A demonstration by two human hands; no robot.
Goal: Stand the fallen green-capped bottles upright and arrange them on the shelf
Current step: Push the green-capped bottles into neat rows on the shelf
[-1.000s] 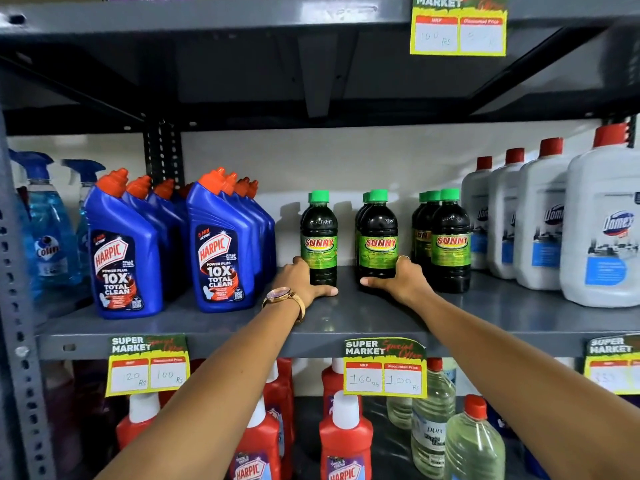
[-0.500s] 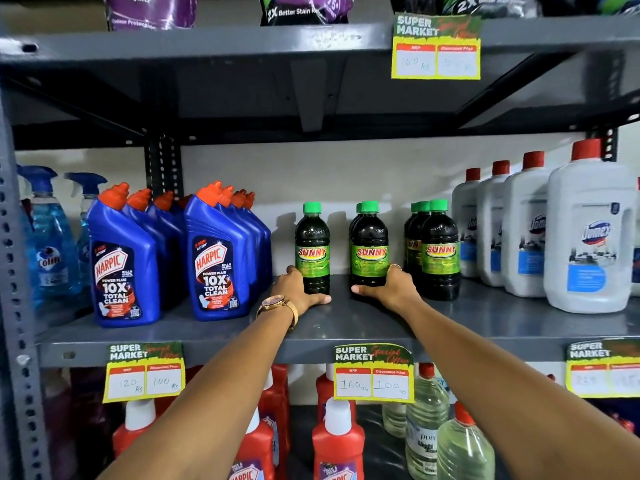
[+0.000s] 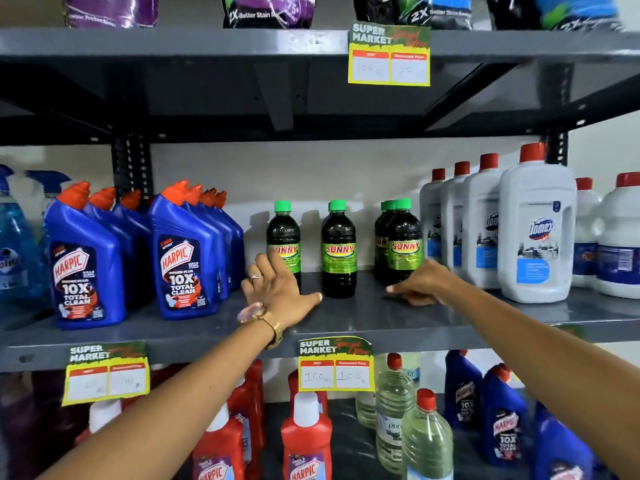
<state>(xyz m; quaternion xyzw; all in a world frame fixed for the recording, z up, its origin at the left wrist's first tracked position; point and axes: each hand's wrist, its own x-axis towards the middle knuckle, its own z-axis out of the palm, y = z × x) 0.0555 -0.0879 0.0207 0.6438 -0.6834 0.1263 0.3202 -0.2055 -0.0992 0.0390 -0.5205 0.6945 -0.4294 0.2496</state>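
Note:
Dark bottles with green caps and green "SUNNY" labels all stand upright on the grey middle shelf [image 3: 363,317]. One bottle [image 3: 283,230] is on the left. A middle bottle [image 3: 338,251] has another right behind it. A right group [image 3: 403,237] stands in a row going back. My left hand [image 3: 277,292], with a ring and a wristwatch, hovers with fingers spread in front of the left bottle's lower part, holding nothing. My right hand [image 3: 424,285] rests low on the shelf in front of the right group's base, thumb pointing left, gripping nothing.
Blue Harpic bottles [image 3: 183,258] crowd the shelf on the left, white Domex jugs [image 3: 535,230] on the right. The upper shelf [image 3: 207,43] carries pouches. Below are red Harpic bottles [image 3: 306,441] and clear bottles [image 3: 427,441]. Price tags [image 3: 336,367] hang on the shelf edges.
My left hand has lifted off the shelf and spread open in front of the left bottle. My right hand has left the middle bottle and slid right to the right group. The view tilted upward.

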